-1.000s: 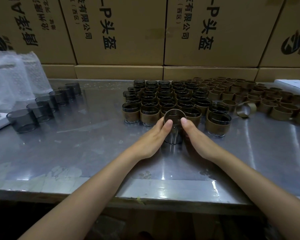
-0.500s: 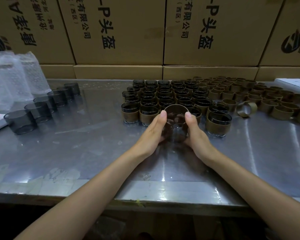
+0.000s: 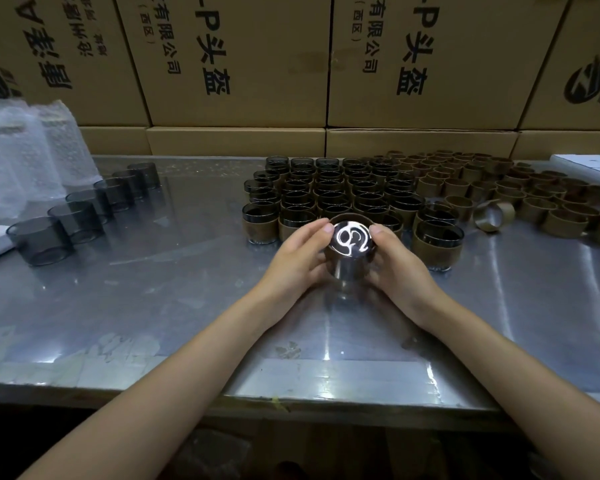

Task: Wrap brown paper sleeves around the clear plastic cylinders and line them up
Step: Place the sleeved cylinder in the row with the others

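- A clear plastic cylinder (image 3: 350,251) is gripped between the left hand (image 3: 300,252) and right hand (image 3: 397,261), just above the counter (image 3: 153,306).
- The brown sleeve (image 3: 352,217) could be creased or skewed — caused by uneven pushing.
- The finished rows (image 3: 329,192) close behind could be knocked.
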The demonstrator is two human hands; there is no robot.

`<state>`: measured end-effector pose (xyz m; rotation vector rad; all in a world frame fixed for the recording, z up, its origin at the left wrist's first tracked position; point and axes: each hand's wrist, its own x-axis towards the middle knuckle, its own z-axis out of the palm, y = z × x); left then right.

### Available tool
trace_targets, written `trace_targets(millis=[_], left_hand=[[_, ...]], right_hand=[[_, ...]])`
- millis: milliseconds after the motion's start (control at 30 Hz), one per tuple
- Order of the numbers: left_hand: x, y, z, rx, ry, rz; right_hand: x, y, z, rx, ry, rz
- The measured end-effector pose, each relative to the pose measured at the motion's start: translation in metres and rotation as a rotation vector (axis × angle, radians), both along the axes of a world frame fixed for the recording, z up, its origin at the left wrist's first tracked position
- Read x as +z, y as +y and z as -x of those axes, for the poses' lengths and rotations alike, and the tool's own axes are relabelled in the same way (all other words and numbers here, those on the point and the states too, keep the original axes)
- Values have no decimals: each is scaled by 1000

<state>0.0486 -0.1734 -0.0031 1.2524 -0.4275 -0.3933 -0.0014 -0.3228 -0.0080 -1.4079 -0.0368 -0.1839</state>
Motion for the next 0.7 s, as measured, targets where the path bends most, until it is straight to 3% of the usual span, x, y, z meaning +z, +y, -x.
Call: trace_targets(millis=[100,200,300,500,700], left_hand=[[2,8,-4,14,70,129],[4,12,-4,-51,73,34],[8,12,0,-195,68,-131],[7,20,4,-414,73,33],[6,21,10,-564,36,82]], right_hand=[[9,-9,4,130,149,-59],[15,-16,10,260,190,-141],[14,-23,14,329,162,-202],[13,-23,19,529,78,-174],[12,-22,23,580,16,-165]])
